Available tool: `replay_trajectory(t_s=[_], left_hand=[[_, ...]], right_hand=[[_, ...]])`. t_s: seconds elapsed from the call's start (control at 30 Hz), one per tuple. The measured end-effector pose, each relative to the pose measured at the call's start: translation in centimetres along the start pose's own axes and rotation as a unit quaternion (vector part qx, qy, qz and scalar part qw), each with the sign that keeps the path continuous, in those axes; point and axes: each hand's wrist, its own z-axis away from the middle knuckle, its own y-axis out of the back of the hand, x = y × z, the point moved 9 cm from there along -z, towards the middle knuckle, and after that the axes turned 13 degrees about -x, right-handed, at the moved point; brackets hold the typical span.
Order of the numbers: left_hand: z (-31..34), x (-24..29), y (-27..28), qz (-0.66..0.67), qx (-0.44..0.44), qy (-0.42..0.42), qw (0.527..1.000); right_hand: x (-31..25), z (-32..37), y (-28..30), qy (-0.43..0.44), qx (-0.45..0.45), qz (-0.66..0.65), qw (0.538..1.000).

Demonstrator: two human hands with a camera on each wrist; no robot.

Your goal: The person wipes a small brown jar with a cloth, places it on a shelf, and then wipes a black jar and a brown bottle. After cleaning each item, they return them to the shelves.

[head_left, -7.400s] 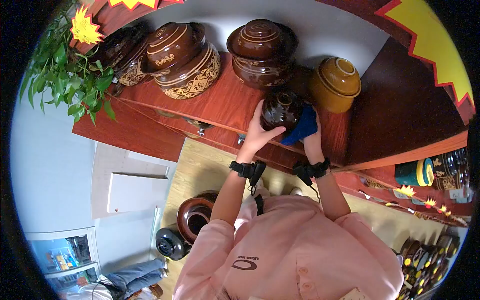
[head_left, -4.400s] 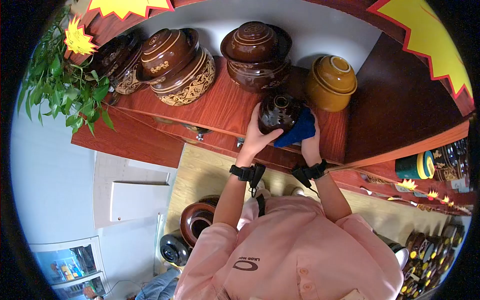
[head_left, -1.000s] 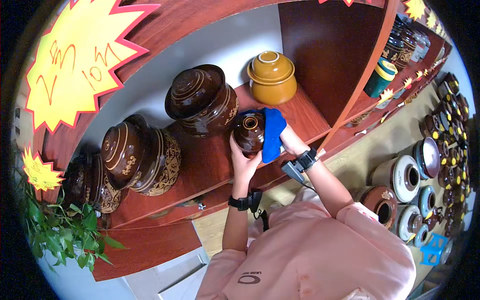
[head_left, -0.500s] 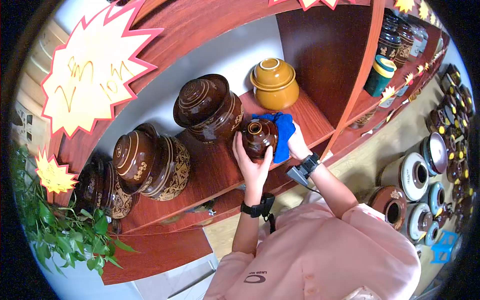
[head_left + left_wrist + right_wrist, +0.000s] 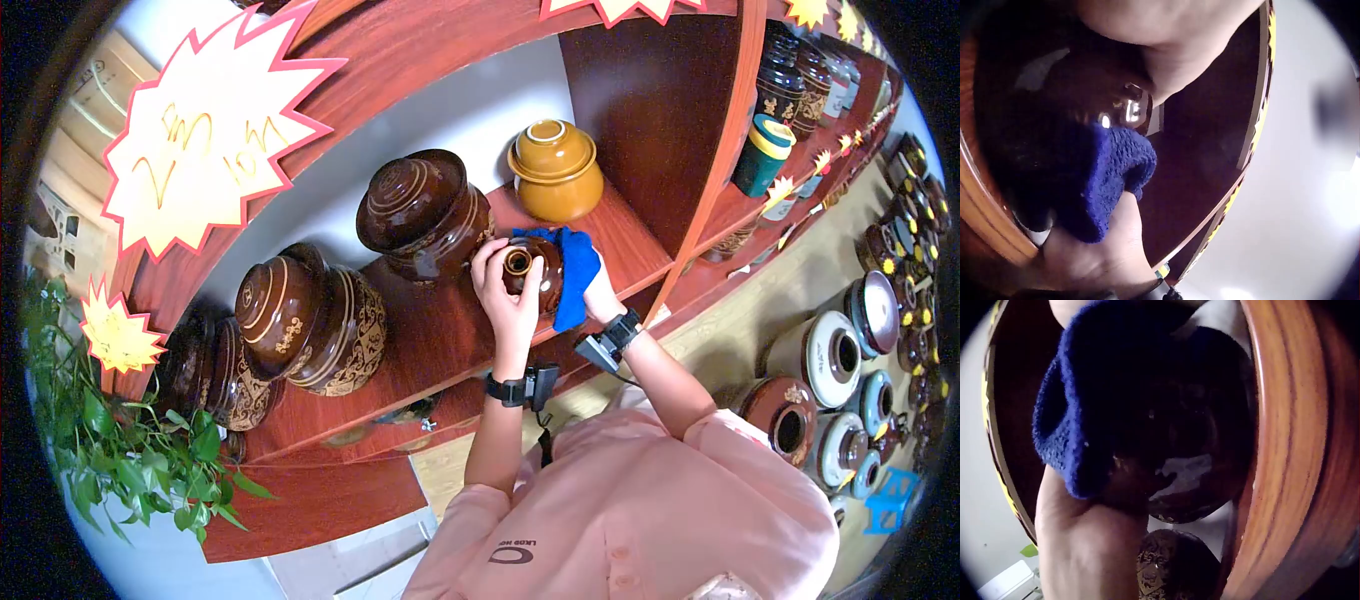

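Head: gripping the small brown jar (image 5: 549, 286) at the shelf (image 5: 632, 246) with the left hand (image 5: 509, 303) curled round its mouth (image 5: 517, 262); pressing the blue cloth (image 5: 578, 280) to its side with the right hand (image 5: 601, 298), forearm (image 5: 668, 376) slanted inward.
Left wrist: backing the cloth, with right fingers hidden; impossible to tell whether curled.
Right wrist: touching the jar beside the cloth with the left hand.

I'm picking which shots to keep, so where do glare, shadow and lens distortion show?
Head view: strong fisheye bend with black corners, large starburst sign washed out, jar glossy and partly covered; left wrist view: jar mostly in deep shadow with small bright highlights, blue cloth texture readable; right wrist view: jar very dark, with a pale reflection on its side.
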Motion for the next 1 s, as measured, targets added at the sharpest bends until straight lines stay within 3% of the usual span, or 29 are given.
replay_trajectory(t_s=[0.07,0.2,0.3,0.33,0.47,0.57,0.73,0.87,0.93,1.0], left_hand=[[0.1,0.1,0.0,0.029,-0.043,-0.011,0.999],[1.0,-0.2,0.7,0.056,-0.101,0.003,0.993],[2.3,-1.2,1.5,0.117,-0.083,0.032,0.989],[2.6,-1.2,1.9,0.120,-0.060,0.036,0.990],[3.1,-1.5,2.4,0.151,0.000,0.039,0.988],[3.8,-3.1,2.3,0.180,0.016,0.050,0.982],[4.0,-3.6,2.7,0.213,0.009,0.040,0.976],[3.8,-2.5,2.7,0.215,-0.018,0.041,0.976],[3.6,-2.1,2.6,0.219,-0.027,0.027,0.975],[3.4,-1.8,2.4,0.222,-0.039,0.015,0.974]], right_hand=[[-0.6,0.2,-0.3,0.032,-0.007,-0.035,0.999],[-3.4,1.9,-2.0,0.121,0.023,0.090,0.988],[-4.3,3.4,-3.5,0.080,0.043,0.171,0.981],[-4.5,3.5,-4.1,0.059,0.026,0.249,0.966],[-9.6,3.1,-9.8,0.172,-0.121,0.512,0.833],[-11.2,2.7,-12.0,0.189,-0.210,0.532,0.798],[-9.5,0.5,-10.8,0.153,-0.253,0.448,0.844],[-8.0,-0.1,-8.3,0.089,-0.234,0.341,0.906],[-4.5,-0.2,-5.8,0.003,-0.216,0.171,0.961],[-3.4,-0.3,-4.7,0.008,-0.177,0.092,0.980]])
